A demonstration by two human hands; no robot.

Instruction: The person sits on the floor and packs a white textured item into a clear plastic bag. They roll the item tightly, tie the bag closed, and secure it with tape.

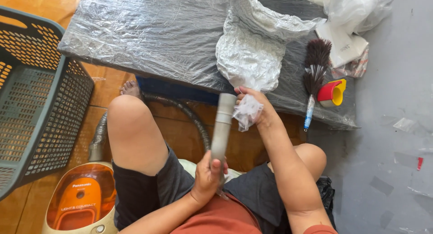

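Grey and smooth, one plastic vacuum tube (pixel 222 128) stands almost upright between the knees, its long axis running from the lap up toward the tabletop edge, the open end pointing away from the body and tilted slightly right. The left hand (pixel 208 177) is clenched round the tube's lower end, fingers (pixel 215 163) wrapped over it. Just beside the tube's top, the right hand (pixel 255 103) pinches a crumpled wad of thin white plastic wrap (pixel 247 111) between its fingers, pressed against the tube's upper part.

Above the right fingers, one larger crinkled white plastic bag (pixel 252 49) spills over the tabletop (pixel 149 31), which is dark and covered in wrinkled clear film. To the right of those fingers lie one brush (pixel 314 71) with dark bristles and a clear bluish handle, and one red and yellow plastic piece (pixel 333 92).

Left of the left fingers sits one orange and cream canister vacuum (pixel 81 200), its ribbed grey hose (pixel 189 114) curving behind the knee. Further left stands one grey perforated plastic basket (pixel 36 89) on the wooden floor.
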